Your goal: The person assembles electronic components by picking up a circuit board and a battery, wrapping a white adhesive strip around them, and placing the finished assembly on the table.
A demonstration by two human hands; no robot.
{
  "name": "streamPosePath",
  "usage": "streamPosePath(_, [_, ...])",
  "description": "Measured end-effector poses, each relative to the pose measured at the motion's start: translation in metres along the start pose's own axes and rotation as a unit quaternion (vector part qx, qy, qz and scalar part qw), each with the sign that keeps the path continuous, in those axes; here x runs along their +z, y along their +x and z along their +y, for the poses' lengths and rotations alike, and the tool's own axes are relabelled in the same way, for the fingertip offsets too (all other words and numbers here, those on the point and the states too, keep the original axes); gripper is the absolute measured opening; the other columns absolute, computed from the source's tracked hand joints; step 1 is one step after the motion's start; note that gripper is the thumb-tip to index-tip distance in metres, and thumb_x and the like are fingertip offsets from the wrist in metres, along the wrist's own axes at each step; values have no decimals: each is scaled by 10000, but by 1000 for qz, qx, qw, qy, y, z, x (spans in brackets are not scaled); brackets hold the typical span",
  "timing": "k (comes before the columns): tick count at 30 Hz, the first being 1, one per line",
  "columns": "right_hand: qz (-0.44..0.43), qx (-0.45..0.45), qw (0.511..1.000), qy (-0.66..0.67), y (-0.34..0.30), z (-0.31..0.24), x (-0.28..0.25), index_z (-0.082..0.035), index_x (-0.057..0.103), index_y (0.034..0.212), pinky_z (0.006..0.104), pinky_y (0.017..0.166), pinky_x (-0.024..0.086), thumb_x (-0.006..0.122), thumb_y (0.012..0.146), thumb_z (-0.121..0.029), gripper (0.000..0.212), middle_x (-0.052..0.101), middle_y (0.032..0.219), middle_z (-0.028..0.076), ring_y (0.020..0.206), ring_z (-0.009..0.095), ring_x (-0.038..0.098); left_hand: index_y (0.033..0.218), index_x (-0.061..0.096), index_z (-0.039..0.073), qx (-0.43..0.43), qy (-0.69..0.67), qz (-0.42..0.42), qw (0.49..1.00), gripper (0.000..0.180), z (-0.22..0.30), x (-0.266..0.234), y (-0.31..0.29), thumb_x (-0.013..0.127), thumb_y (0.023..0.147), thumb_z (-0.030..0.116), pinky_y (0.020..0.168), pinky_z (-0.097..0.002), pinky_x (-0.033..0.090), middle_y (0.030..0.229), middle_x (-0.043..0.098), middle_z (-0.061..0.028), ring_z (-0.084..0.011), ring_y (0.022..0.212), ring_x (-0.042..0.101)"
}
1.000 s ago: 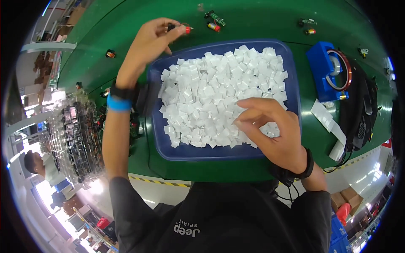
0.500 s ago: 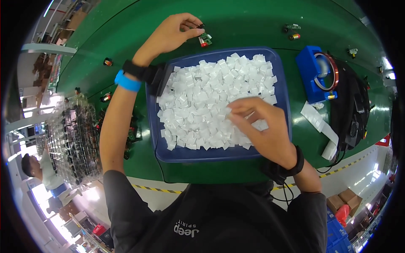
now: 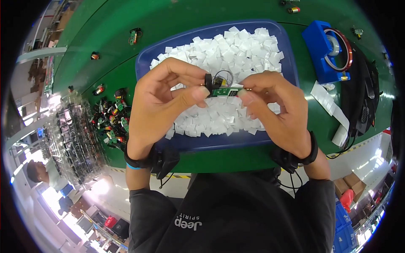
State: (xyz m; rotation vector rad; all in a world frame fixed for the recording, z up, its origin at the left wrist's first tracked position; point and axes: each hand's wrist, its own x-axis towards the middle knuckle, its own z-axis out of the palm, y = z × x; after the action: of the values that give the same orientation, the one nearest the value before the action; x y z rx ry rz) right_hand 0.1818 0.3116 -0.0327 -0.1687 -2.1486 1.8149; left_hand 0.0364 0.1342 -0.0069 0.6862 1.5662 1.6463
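Over the tray, both my hands hold a small green circuit board (image 3: pixel 226 92) between them. A thin loop of wire rises from it, and a black round part (image 3: pixel 208 84) sits at its left end. My left hand (image 3: pixel 166 99) pinches that left end with thumb and fingers. With thumb and forefinger, my right hand (image 3: pixel 276 105) grips the board's right end. Under the hands, a heap of white square pieces (image 3: pixel 240 50) fills the dark blue tray (image 3: pixel 291 67). Whether a white piece is between my right fingers cannot be made out.
Left of the tray lies a pile of circuit boards (image 3: pixel 112 120), with a single board (image 3: pixel 134 36) farther back. A blue tape dispenser (image 3: pixel 317 52), a white strip (image 3: pixel 331 107) and a black bag (image 3: pixel 360 92) lie to the right. Clear plastic-wrapped goods (image 3: pixel 74 133) stand far left.
My left hand has come back from beyond the tray to above its middle, bringing the circuit board. My right hand has lifted from the white pieces and closed on the board's other end.
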Motion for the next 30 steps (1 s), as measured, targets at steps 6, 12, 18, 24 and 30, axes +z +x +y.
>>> streamPosePath(6, [-33, 41, 997, 48, -2, -3, 0, 45, 613, 1051, 208, 514, 493, 659, 867, 39, 190, 619, 870, 85, 615, 93, 600, 1066, 597, -62, -55, -24, -1, 998, 192, 2, 7, 0, 650, 897, 12, 729, -303, 581, 974, 604, -98, -153, 885, 614])
streamPosePath(12, [-21, 10, 999, 39, -2, 2, -2, 54, 663, 999, 214, 481, 468, 682, 843, 51, 158, 636, 834, 85, 581, 92, 600, 1062, 603, -63, -37, -16, -12, 999, 184, 1, 15, 0, 648, 896, 2, 759, -300, 588, 988, 617, -112, -164, 930, 624])
streamPosePath(18, [-42, -86, 995, -38, 0, 7, -4, 66, 692, 940, 222, 465, 452, 724, 806, 47, 139, 636, 782, 95, 533, 111, 585, 1073, 607, -59, 30, 18, -63, 997, 218, -6, 2, -4, 664, 863, -49, 799, -303, 588, 1009, 625, -117, -169, 961, 628])
streamPosePath(24, [-39, -139, 987, -66, 1, 9, -5, 50, 703, 955, 236, 467, 435, 776, 748, 18, 222, 624, 760, 90, 522, 130, 563, 1073, 611, -53, 0, 56, -98, 994, 223, 1, 2, -1, 658, 856, -70, 852, -298, 567, 1027, 624, -107, -171, 1003, 613])
streamPosePath(30, [-52, -167, 972, -158, 3, 11, -10, 5, 724, 961, 248, 476, 430, 797, 702, -3, 269, 605, 749, 73, 563, 143, 565, 1020, 626, -46, -90, 48, -36, 994, 213, 9, 19, -1, 689, 855, 73, 920, -325, 475, 1050, 555, -122, -207, 1001, 584])
